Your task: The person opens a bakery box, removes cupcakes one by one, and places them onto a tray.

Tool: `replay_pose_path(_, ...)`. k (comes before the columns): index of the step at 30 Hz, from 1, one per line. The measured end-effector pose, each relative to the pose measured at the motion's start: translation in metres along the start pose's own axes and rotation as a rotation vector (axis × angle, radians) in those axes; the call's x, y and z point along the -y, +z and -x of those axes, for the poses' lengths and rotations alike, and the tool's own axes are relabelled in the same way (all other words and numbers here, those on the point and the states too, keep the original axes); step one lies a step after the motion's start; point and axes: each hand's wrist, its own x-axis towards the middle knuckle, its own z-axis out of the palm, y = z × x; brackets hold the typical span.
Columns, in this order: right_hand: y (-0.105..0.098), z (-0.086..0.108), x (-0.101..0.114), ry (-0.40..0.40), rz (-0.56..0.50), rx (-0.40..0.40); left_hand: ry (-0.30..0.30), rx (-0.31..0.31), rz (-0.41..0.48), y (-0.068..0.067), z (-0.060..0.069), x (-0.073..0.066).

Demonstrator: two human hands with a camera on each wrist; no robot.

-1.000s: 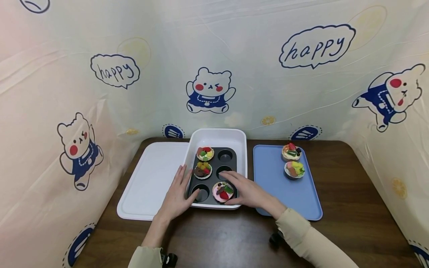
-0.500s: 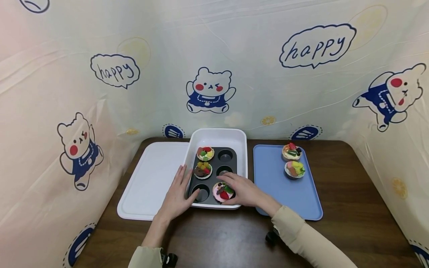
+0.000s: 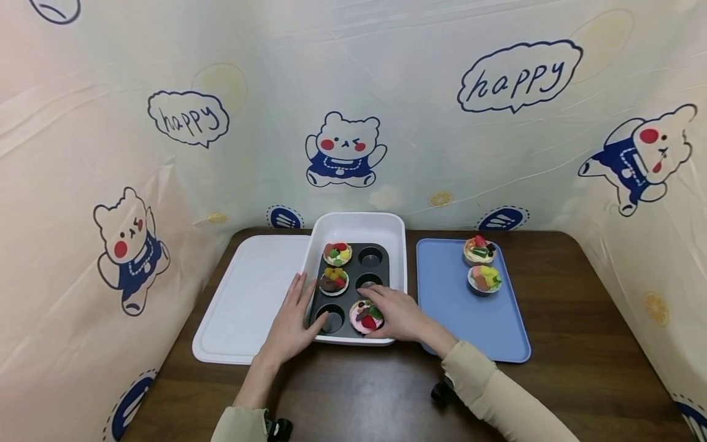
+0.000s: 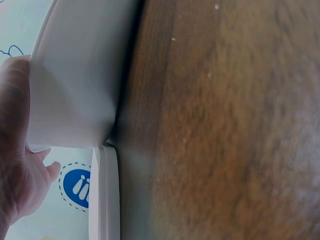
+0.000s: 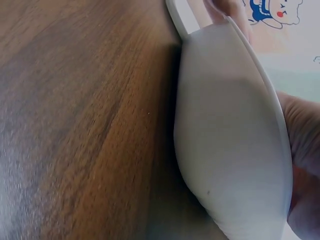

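Hands stand apart on either side of a deep white bin (image 3: pixel 359 227). The right hand (image 3: pixel 400 314) reaches over the bin's right wall, its thumb and fingers bent round the right side of a pink-topped tart (image 3: pixel 364 316) and seeming to hold it; how firmly, I cannot tell. That tart sits in the near right corner cup of the dark muffin tin (image 3: pixel 356 269). The left hand (image 3: pixel 289 326) lies with fingers spread and nearly straight along the bin's left rim, thumb reaching over the tin's near left corner, gripping no tart.

In the tin's left column a fruit tart (image 3: pixel 337 253) fills the far corner cup and a chocolate tart (image 3: pixel 334 281) the middle one, while the near left cup (image 3: pixel 332 323) is bare. The far right cup (image 3: pixel 370 256) holds nothing either; the middle right cup (image 3: pixel 367 282), partly covered by fingers, looks unfilled.

So three of six cups are taken. If the tin is being filled, the work looks about half done, with two pieces outside: a strawberry-topped tart (image 3: pixel 479 251) at the far right corner of the blue tray (image 3: pixel 453 294) and a yellow-topped tart (image 3: pixel 485 280) just nearer, along its right edge.

The flat white tray (image 3: pixel 243 301) lies by the bin's left wall, and a bear-printed sheet (image 3: pixel 248 166) hangs beyond the wooden table's (image 3: pixel 342 393) far edge.
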Motion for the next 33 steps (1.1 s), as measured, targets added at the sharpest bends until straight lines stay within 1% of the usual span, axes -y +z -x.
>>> replay_pose_path(5, 0.0031, -0.0022, 0.0021, 0.018, 0.038, 0.008, -0.003, 0.001, -0.003, -0.0002, 0.0, 0.0005)
replay_pose_path(12, 0.0052, -0.0026, 0.0042, 0.039, 0.032, -0.001, -0.004, 0.003, -0.005, -0.0006, 0.0006, -0.0005)
replay_pose_path(19, 0.0069, -0.0017, 0.0032, 0.023, 0.028, -0.046, -0.008, -0.002, -0.007, -0.0006, 0.001, -0.0012)
replay_pose_path(28, 0.0093, -0.002, -0.0023, -0.008, -0.004, -0.081, -0.013, -0.001, 0.0, -0.001, 0.0024, -0.0029)
replay_pose_path(33, 0.0097, -0.0011, -0.0023, -0.008, -0.007, -0.095, -0.014, -0.003, -0.003, -0.001, 0.0029, -0.0028)
